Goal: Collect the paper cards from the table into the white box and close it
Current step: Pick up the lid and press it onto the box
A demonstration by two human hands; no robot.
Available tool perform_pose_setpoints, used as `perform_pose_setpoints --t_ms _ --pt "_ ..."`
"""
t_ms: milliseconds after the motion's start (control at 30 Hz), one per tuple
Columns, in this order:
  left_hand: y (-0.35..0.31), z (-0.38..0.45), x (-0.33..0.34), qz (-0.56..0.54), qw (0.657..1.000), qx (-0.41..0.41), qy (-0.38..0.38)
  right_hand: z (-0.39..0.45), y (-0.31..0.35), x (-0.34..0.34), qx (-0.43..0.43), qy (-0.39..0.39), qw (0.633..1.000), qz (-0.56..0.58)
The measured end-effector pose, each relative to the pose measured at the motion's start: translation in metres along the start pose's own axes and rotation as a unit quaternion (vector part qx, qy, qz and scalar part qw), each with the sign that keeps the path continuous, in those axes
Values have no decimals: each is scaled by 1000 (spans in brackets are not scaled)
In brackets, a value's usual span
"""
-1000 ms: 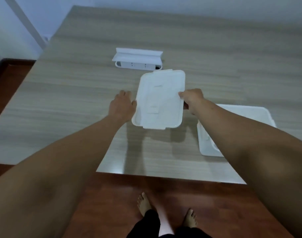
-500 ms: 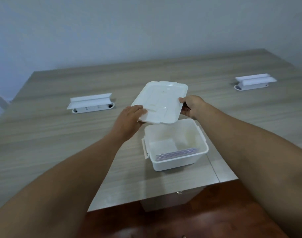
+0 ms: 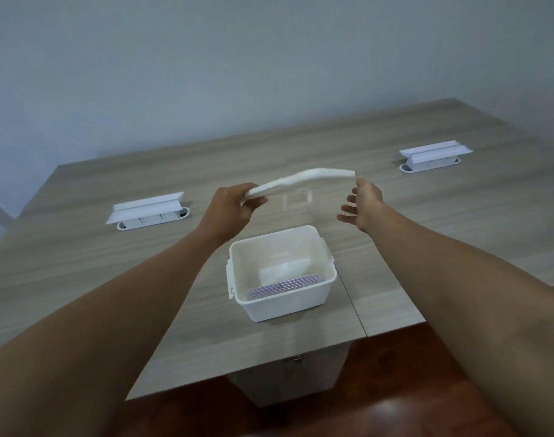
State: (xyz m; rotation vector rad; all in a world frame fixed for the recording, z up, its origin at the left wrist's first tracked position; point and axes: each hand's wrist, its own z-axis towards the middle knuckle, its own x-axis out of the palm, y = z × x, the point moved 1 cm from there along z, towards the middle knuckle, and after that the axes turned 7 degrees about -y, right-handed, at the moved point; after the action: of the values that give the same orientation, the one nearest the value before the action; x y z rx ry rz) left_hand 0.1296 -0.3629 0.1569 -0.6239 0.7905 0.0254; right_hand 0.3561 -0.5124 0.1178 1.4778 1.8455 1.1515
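Observation:
The white box (image 3: pixel 285 305) stands open near the table's front edge, with a stack of paper cards (image 3: pixel 285 283) lying inside against its near wall. The white lid (image 3: pixel 300 181) hangs in the air above and behind the box, seen almost edge-on and blurred. My left hand (image 3: pixel 234 206) grips the lid's left end. My right hand (image 3: pixel 362 201) is at the lid's right end with fingers spread; its fingertips look just off the lid's edge.
The wooden table (image 3: pixel 80 279) carries two white socket units with raised flaps, one at the left (image 3: pixel 146 211) and one at the far right (image 3: pixel 433 159). A seam runs down the tabletop just right of the box. A grey wall stands behind.
The lid has risen and tipped to nearly edge-on above the box. My right hand has opened and come off the lid's right edge; my left hand still holds it.

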Motion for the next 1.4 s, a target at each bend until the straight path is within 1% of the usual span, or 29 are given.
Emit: perform_pose_setpoints --t_ms 67,133,200,267,367,467,533,633,667,733,800,900,967,1067,1167,1233,1333,1400 --pt "-6 1 -3 -35 996 -78 7 2 1 -4 -20 3 1000 9" --pt "-12 0 -6 -96 986 -136 16 1 3 -2 -38 34 998 24" --pt "-14 -2 -11 -159 968 -192 16 0 5 1 -51 65 996 28" --pt "-10 -7 -16 -202 947 -248 5 -2 5 2 -79 85 993 1" --pt "7 -20 -13 -213 931 -297 -13 0 -2 -1 -133 100 983 -73" --pt "18 -44 5 -133 927 -350 -29 8 -19 -1 -165 83 973 -137" --pt "26 -65 21 -68 914 -398 -27 17 -35 0 -175 64 963 -195" --pt "38 -89 41 -12 890 -455 -25 23 -52 -1 -207 79 921 -321" --pt "43 -94 46 5 882 -470 -22 22 -56 -1 -215 92 907 -351" --pt "53 -102 56 37 869 -494 -10 23 -64 2 -216 107 893 -380" --pt "60 -106 65 65 858 -510 5 28 -73 6 -210 100 889 -395" --pt "62 -112 73 119 847 -516 43 34 -87 7 -172 77 889 -417" --pt "66 -119 76 138 840 -521 60 42 -100 5 -149 71 882 -441" --pt "78 -130 78 118 846 -518 41 65 -119 -1 -121 79 861 -488" --pt "87 -127 75 66 845 -529 41 53 -120 2 -115 72 880 -454" --pt "90 -120 72 25 836 -546 48 48 -119 4 -99 62 893 -435" --pt "96 -116 73 -50 802 -593 46 50 -121 5 -60 51 916 -392" --pt "97 -114 75 -107 777 -619 49 52 -120 7 -62 33 921 -384"
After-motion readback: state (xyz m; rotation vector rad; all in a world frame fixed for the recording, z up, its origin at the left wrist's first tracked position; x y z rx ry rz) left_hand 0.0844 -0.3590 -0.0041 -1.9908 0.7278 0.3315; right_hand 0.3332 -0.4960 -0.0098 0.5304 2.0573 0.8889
